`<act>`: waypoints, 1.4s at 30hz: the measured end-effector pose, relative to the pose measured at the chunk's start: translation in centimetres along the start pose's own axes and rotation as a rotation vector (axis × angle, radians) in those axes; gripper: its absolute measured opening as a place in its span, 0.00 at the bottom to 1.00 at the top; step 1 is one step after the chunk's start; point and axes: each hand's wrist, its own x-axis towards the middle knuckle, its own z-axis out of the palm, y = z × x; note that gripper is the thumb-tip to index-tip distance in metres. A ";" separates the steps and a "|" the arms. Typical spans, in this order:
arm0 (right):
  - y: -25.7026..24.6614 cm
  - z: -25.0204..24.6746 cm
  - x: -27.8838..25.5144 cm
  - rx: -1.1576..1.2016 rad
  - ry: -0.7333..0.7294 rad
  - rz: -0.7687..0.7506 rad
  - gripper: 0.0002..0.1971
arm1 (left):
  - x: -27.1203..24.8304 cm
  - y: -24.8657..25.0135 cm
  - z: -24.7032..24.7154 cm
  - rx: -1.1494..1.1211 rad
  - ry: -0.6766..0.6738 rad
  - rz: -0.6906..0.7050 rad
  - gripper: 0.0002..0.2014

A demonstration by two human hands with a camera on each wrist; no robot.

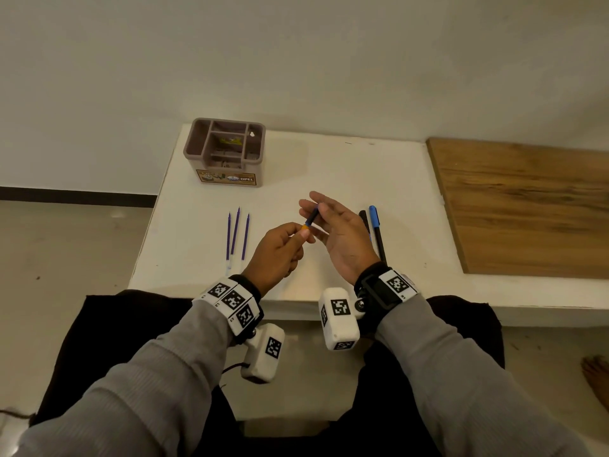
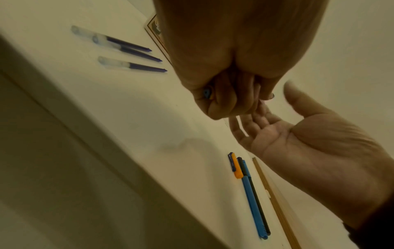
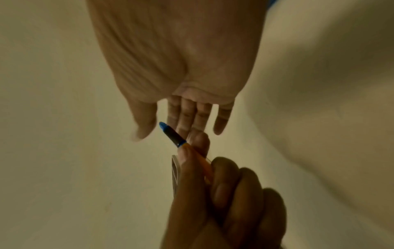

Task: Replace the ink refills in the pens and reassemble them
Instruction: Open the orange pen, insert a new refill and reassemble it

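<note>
Head view shows the left hand curled round an orange pen, held above the white table in front of the person. Its dark grip section with a blue tip sticks out past the thumb and forefinger and points toward the right hand. That hand is spread, fingers straight, palm turned to the pen; its fingers lie just beside the dark section, and the right wrist view shows none of them closed on it.

Taking the pen as landmark: three purple refills lie on the table to its left, well apart from it. To its right, partly behind the right hand, lie a blue pen and a black pen, touching side by side. In the left wrist view an orange cap rests against their near ends. A brown organiser stands beyond the pen, to the left.

My reading is that this is the opening of the first pen: cap off, front section not yet removed. The next move likely calls for the right fingers to pinch the dark section and twist or pull it while the left hand keeps the barrel steady.
</note>
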 end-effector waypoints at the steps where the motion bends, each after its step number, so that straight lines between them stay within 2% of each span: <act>1: 0.0 0.1 0.0 -0.042 0.030 0.019 0.12 | 0.0 -0.1 -0.1 0.000 -0.001 -0.002 0.14; 4: 0.2 -0.2 0.1 -0.125 0.090 -0.002 0.11 | -0.1 -0.2 -0.3 0.018 -0.013 -0.001 0.13; 8: 0.0 -0.5 -0.1 -0.080 -0.011 -0.028 0.14 | 0.1 -0.1 -0.2 0.045 0.013 0.020 0.14; 11: -0.1 -0.1 0.0 -0.049 -0.061 0.028 0.13 | 0.3 -0.2 -0.2 0.069 0.043 0.040 0.15; 15: 0.1 -0.3 0.0 -0.130 0.033 -0.014 0.10 | 0.2 -0.3 -0.3 0.096 0.024 0.041 0.15; 17: -0.1 -0.4 -0.1 -0.077 -0.016 -0.032 0.12 | 0.2 -0.2 -0.3 0.088 0.027 0.041 0.15; 20: -0.5 -0.3 0.0 0.006 -0.078 0.028 0.13 | 0.1 -0.1 -0.3 0.076 0.035 0.037 0.15; 22: -0.3 -0.3 0.1 -0.046 -0.029 0.049 0.10 | 0.1 -0.2 -0.3 0.071 0.033 0.036 0.15; 25: -0.1 -0.6 0.2 -0.098 0.044 -0.015 0.10 | 0.1 -0.2 -0.2 0.085 0.025 0.043 0.13; 30: -1.0 -1.3 0.8 0.154 0.054 -0.070 0.14 | 0.1 -0.3 -0.2 0.090 0.014 0.061 0.12; 37: -1.9 -1.7 0.6 0.190 0.092 -0.069 0.12 | 0.1 -0.3 -0.2 0.110 0.012 0.074 0.12; 42: -3.2 -2.6 0.9 0.327 0.269 -0.134 0.07 | 0.1 -0.3 -0.3 0.079 0.024 0.064 0.12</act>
